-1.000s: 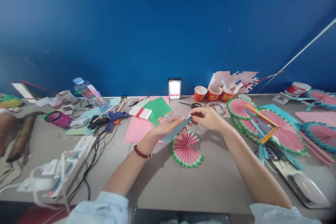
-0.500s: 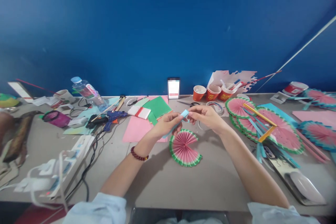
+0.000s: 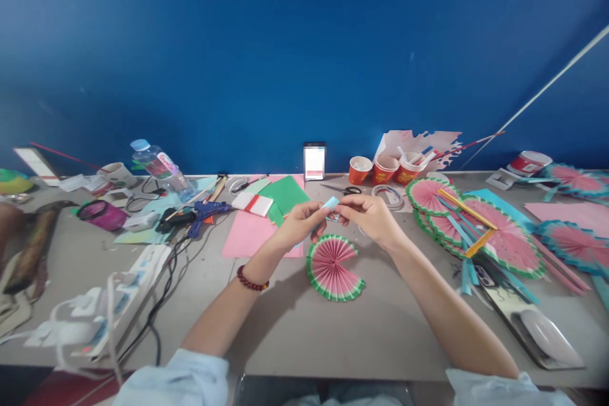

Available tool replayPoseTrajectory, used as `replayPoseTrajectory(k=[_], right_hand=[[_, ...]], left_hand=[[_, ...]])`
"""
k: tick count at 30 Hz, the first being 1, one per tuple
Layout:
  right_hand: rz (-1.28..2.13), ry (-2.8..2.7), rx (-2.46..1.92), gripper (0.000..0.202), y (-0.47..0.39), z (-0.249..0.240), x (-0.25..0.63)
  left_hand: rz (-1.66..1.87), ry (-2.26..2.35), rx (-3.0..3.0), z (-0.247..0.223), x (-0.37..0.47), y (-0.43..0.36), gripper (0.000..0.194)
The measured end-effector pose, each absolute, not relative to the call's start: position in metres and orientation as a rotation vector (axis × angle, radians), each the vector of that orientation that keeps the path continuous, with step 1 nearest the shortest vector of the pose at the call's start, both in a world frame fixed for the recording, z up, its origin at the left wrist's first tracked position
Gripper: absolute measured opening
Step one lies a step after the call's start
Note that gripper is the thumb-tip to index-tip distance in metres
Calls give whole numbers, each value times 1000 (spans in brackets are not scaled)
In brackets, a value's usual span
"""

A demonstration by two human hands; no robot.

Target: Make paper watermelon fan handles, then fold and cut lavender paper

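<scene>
Between my two hands is a small light-blue paper strip (image 3: pixel 332 203), held above the table. My left hand (image 3: pixel 304 222) pinches it from the left, a beaded bracelet on that wrist. From the right, my right hand (image 3: pixel 366 216) grips the strip's other end between thumb and fingers. Part of the strip is hidden by the fingers. Just below the hands, a pleated paper fan (image 3: pixel 334 268), pink with a green rim, lies on the grey table (image 3: pixel 295 336); a wedge-shaped gap shows on its right side.
Behind the hands are green paper (image 3: pixel 288 195), pink paper (image 3: pixel 242 235), scissors (image 3: pixel 349 189) and paper cups (image 3: pixel 360 169). A blue glue gun (image 3: pixel 204 212), water bottle (image 3: pixel 162 168) and power strip (image 3: pixel 128 298) stand left. Watermelon-patterned fans (image 3: pixel 509 235) and a mouse (image 3: pixel 547 333) lie right.
My right hand has shifted slightly left, closer to my left hand, and its fingers now meet the light-blue strip's end. The pleated fan stays in place.
</scene>
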State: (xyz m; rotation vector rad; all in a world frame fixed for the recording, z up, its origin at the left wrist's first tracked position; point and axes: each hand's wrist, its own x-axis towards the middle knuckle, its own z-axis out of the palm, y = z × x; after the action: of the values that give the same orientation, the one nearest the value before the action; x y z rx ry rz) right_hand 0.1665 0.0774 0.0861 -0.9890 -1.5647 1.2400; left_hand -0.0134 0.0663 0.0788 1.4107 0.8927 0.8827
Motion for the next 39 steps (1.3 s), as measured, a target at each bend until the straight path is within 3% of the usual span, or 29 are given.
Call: replayPoseTrajectory(k=[39], right_hand=[[1009,-1624,-1108,26,65,91,165]], left_hand=[[921,800,1547,81,-11,61,39]])
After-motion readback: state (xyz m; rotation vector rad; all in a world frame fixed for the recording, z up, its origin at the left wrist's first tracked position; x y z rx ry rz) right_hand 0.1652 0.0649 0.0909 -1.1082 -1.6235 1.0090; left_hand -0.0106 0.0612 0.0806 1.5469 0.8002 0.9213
